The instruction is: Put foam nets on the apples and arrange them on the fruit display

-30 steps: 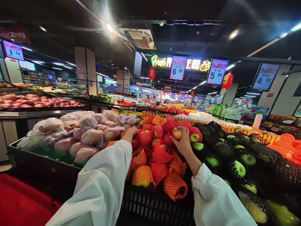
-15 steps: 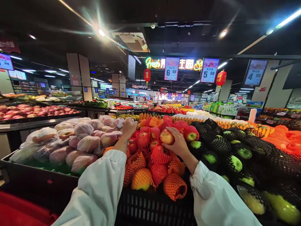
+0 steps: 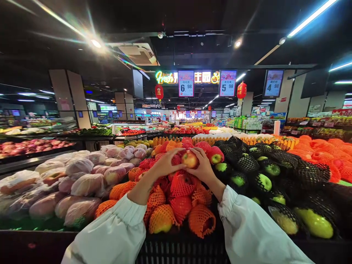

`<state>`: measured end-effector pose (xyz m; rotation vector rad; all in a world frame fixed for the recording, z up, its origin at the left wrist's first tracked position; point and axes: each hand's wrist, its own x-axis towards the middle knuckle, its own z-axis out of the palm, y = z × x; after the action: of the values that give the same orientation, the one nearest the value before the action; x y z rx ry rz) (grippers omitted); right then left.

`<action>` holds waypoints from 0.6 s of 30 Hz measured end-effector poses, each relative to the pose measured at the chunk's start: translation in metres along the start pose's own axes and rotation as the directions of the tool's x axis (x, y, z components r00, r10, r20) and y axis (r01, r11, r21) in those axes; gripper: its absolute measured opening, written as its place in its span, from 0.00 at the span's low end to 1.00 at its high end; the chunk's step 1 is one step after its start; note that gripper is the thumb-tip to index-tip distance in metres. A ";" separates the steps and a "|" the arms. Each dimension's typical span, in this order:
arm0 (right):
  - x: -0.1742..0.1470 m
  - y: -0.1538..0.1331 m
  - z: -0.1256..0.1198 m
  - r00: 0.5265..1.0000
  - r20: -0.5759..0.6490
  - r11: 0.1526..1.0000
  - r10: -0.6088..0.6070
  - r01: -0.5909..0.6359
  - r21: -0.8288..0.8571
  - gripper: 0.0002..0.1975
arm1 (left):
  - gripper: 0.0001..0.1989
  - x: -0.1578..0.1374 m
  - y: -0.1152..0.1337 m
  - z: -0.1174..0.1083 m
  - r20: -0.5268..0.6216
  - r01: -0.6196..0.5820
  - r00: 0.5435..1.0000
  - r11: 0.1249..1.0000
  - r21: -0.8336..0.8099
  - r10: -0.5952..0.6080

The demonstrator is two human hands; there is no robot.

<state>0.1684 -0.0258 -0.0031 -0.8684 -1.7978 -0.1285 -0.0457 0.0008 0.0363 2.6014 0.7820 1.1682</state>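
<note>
A bare red-and-yellow apple (image 3: pixel 189 160) is between my two hands, above the pile in the middle. My left hand (image 3: pixel 168 162) curves round its left side, thumb beneath and fingers over the top. On the other side my right hand (image 3: pixel 202 165) grips it the same way. Below and around them lie apples in red foam nets (image 3: pixel 181 184) and orange foam nets (image 3: pixel 161 218). One orange foam net (image 3: pixel 202 220) at the front shows a dark opening.
Left of the pile are large fruits in clear plastic bags (image 3: pixel 86 184). On the right sit green apples in black nets (image 3: pixel 264 182). A black slatted crate (image 3: pixel 183 251) forms the front edge. Price screens (image 3: pixel 186 83) and red lanterns (image 3: pixel 241 90) hang overhead.
My left hand has come right and down from the left of the pile onto the apple, its fist opening round it. My right hand still holds the apple. The view has turned right.
</note>
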 end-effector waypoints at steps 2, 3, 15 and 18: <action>0.000 0.000 0.001 0.997 0.060 0.999 -0.044 0.043 0.020 0.38 | 0.38 0.001 0.003 0.008 0.063 0.007 0.998 1.000 -0.011 -0.006; 0.000 0.000 0.001 0.994 0.098 0.998 -0.057 0.054 0.032 0.38 | 0.39 0.002 0.003 0.011 0.082 0.013 0.997 1.000 -0.004 -0.013; 0.000 0.001 -0.006 0.979 0.159 0.969 -0.129 0.158 -0.190 0.45 | 0.38 -0.002 -0.006 0.008 0.040 0.071 0.996 0.978 0.196 -0.081; 0.004 0.009 -0.010 0.995 -0.096 0.944 -0.018 -0.015 -0.329 0.38 | 0.36 -0.004 -0.010 0.003 0.034 0.085 0.995 0.967 0.240 -0.096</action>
<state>0.1812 -0.0220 0.0015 -1.0768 -1.7108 -0.4763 -0.0495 0.0068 0.0279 2.7355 1.0810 1.0436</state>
